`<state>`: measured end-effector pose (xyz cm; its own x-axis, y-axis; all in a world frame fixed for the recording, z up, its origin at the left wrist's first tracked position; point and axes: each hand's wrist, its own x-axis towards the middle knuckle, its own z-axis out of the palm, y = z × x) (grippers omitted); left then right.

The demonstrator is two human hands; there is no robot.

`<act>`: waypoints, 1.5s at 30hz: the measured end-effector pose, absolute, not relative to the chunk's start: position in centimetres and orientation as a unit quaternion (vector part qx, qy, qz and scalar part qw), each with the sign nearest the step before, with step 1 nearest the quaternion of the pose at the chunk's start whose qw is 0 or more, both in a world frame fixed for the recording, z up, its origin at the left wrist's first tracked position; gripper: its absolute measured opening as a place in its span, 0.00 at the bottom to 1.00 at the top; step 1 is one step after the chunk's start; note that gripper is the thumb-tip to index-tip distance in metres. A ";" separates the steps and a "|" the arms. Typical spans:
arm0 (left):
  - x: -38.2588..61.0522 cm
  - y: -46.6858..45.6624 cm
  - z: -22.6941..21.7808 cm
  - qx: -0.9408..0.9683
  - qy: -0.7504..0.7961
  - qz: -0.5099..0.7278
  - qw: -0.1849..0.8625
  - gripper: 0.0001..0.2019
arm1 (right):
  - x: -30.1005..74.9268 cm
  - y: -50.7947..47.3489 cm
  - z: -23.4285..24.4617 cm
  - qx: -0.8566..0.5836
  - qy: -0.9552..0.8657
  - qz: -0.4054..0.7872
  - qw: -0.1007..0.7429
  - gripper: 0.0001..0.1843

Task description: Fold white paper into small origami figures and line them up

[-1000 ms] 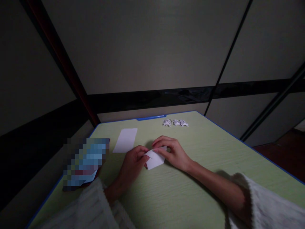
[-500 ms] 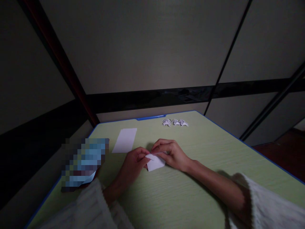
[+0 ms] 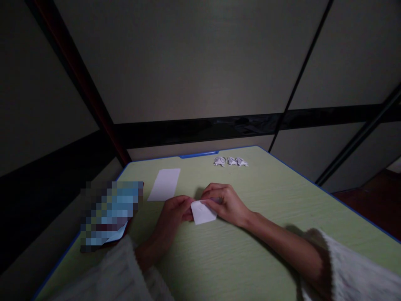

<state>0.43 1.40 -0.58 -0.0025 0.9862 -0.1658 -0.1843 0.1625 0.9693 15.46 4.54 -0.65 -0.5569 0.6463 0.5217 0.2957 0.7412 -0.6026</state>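
A small folded piece of white paper is held between my two hands above the middle of the table. My left hand pinches its left edge, with the fingertips partly hidden behind the paper. On the upper right side, my right hand grips the paper, thumb in front and fingers curled behind. Beyond my hands, three small folded white paper figures stand in a row near the far edge. A flat sheet of white paper lies to the left, past my left hand.
The pale green table has a blue rim and a blue handle-like strip at its far edge. A tablet-like device with a blurred-out screen lies at the left, near my sleeve. Cabinet panels rise close behind the table.
The flap that stood up at the top of the folded paper now lies down, so its front looks smooth. My left thumb has moved off the front toward the left edge.
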 end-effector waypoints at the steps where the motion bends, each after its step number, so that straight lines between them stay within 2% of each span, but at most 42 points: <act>1: 0.4 1.3 -0.6 0.394 0.482 0.515 0.590 0.03 | 15.5 4.5 -0.6 -0.282 -0.850 0.229 0.381 0.08; 5: 0.5 1.1 -0.6 0.384 0.472 0.516 0.603 0.02 | 15.4 4.5 -0.5 -0.299 -0.847 0.223 0.379 0.08; 17: 0.7 1.0 -0.5 0.433 0.524 0.484 0.551 0.04 | 15.3 4.3 -0.6 -0.296 -0.846 0.213 0.388 0.08; 25: 0.6 1.0 -0.6 0.442 0.523 0.504 0.528 0.05 | 15.4 4.1 -0.6 -0.254 -0.858 0.207 0.394 0.12; 30: 0.6 0.9 -0.5 0.442 0.522 0.512 0.521 0.04 | 15.6 4.1 -0.6 -0.214 -0.884 0.201 0.364 0.15; 45: 0.6 1.3 -0.9 0.426 0.501 0.512 0.553 0.06 | 15.8 4.3 -0.5 -0.222 -0.872 0.222 0.375 0.14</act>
<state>0.62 1.33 -0.87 -0.0271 0.9926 -0.1184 -0.1389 0.1136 0.9838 15.77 4.31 -0.55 -0.6212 0.5532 0.5551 0.2203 0.8031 -0.5537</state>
